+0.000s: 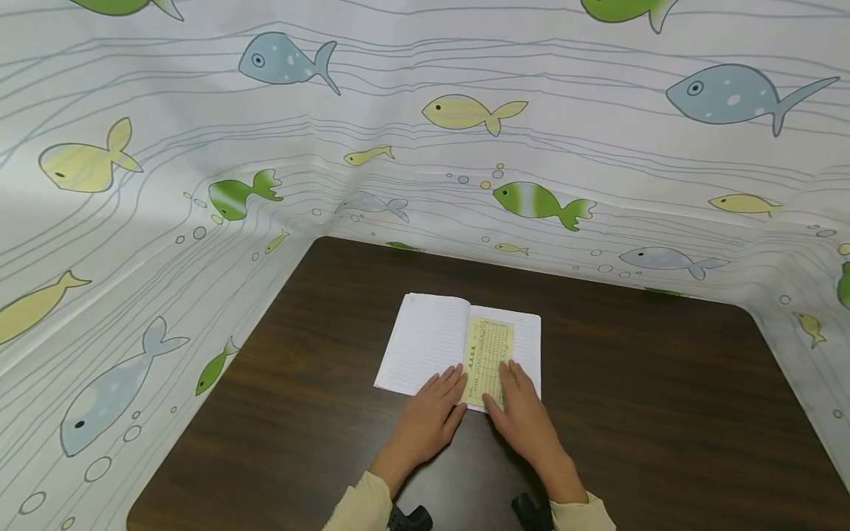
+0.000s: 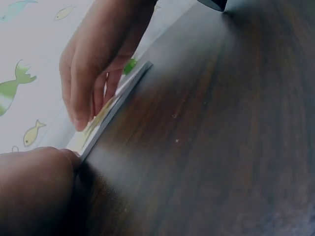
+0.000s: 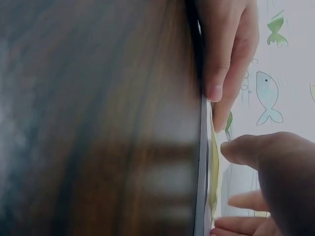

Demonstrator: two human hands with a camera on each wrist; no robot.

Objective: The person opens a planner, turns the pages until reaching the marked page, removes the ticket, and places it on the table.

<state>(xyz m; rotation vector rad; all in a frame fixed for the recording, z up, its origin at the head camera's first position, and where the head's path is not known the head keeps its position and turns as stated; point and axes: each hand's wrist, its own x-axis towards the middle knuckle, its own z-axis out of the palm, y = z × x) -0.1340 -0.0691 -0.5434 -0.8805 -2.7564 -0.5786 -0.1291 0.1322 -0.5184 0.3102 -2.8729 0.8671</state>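
Yellow printed slip point(image 1: 490, 350) on the right page of the spread notebook point(image 1: 421, 339), just below and right of frame centre on the dark table point(image 1: 664, 398). Runs lengthwise up the frame, top leaning slightly right, roughly parallel to the spine. Has the fold along its left long side, with a strip of ruled page showing on its right.

Key relation: slip between both hands, long axis pointing away from the wrists, upper half beyond all fingertips. Left hand point(image 1: 432, 414) at the lower left of the slip, fingertips around the fold, thumb by the notebook's bottom edge. Right hand point(image 1: 524, 417) at the lower right, fingertips by the right long edge, thumb aimed at the bottom end. Call nearness even; can't pick a closer hand.

Grip: nothing grasped on either side, fingers extended. Shows a small gap between right thumb and slip in the right wrist view. Can't tell whether left fingertips touch slip or only page. Judged from layout: sideways pressure = across short axis; up-frame slide = along long axis.
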